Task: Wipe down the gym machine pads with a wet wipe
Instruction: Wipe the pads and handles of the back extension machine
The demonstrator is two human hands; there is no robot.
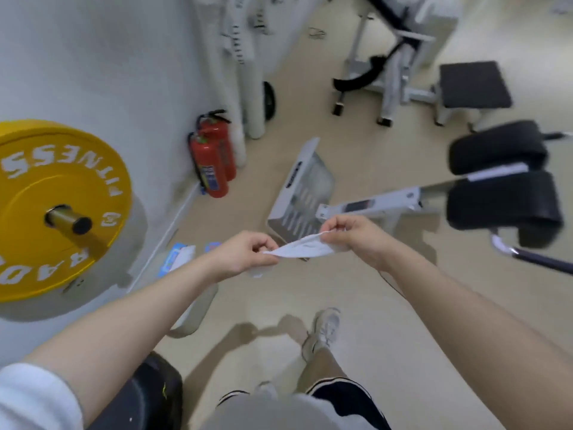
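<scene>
Gym floor [356,305]; white crumpled wet wipe [299,250] stretched between hands.

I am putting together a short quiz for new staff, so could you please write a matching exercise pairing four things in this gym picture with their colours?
Things:
1. weight plate
2. fire extinguishers
3. wet wipe
4. machine pads

Colours:
A. black
B. white
C. yellow
D. red

Pairs: 1-C, 2-D, 3-B, 4-A. The left hand and the right hand pinch the wet wipe between them.
</scene>
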